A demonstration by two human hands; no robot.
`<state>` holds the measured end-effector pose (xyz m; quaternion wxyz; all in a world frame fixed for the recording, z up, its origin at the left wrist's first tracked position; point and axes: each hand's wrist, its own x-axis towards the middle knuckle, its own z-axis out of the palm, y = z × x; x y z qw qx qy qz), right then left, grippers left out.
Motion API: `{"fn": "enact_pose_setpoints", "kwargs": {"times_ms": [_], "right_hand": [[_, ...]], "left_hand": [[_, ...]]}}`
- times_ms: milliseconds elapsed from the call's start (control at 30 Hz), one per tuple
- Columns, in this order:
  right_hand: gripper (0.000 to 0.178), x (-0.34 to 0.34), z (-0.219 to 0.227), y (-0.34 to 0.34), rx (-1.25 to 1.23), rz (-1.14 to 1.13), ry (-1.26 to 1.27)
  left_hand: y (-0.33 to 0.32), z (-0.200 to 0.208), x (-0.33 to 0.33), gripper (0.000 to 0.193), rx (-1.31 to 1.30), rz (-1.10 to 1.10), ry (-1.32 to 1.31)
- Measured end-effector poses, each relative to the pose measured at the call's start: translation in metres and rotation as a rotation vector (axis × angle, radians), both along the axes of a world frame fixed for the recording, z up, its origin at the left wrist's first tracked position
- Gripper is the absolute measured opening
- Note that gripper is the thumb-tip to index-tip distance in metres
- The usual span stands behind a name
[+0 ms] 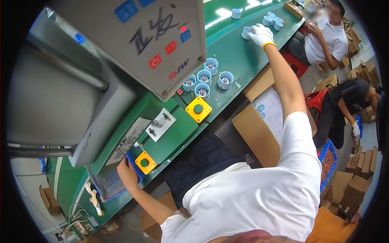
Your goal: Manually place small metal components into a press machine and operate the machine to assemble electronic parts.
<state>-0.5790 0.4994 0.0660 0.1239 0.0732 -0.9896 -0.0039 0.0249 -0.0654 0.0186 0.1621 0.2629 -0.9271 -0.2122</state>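
Note:
My right hand [261, 35], in a white glove with a yellow cuff, is stretched far along the green workbench. Its fingers are on a light blue round plastic housing [246, 33] standing there. My left hand [127, 173] is bare and rests at the rim of a blue tray [140, 173] at the bench's near edge. Its fingertips are partly hidden, and I cannot make out anything in them. Beside it sits a yellow box with a green push button [145, 162]. A second yellow button box [198, 109] stands farther right, past a metal fixture plate [160, 124].
A large grey machine with a control panel [162, 48] looms at the left. Several light blue housings with wired parts [204, 77] stand mid-bench, others [272, 19] farther off. An open cardboard box [257, 133] is below my right arm. Two people [324, 40] sit at the right.

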Motion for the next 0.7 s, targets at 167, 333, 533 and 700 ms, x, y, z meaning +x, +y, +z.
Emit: {"fn": "enact_pose_setpoints", "kwargs": {"times_ms": [167, 333, 533, 700], "right_hand": [[0.045, 0.003, -0.031, 0.008, -0.407, 0.06, 0.087], [0.041, 0.247, 0.027, -0.156, -1.648, 0.619, -0.054], [0.058, 0.383, 0.051, -0.272, -1.277, 0.872, -0.24], [0.058, 0.388, 0.035, -0.302, -1.144, 0.889, -0.074]], "left_hand": [[-0.004, -0.002, -0.002, 0.027, -0.062, -0.032, -0.092], [-0.002, -0.009, 0.003, 0.021, -0.062, 0.084, 0.004], [-0.004, -0.01, 0.005, 0.015, -0.046, 0.044, 0.094], [-0.003, -0.005, 0.001, 0.015, -0.042, 0.014, 0.124]]}}
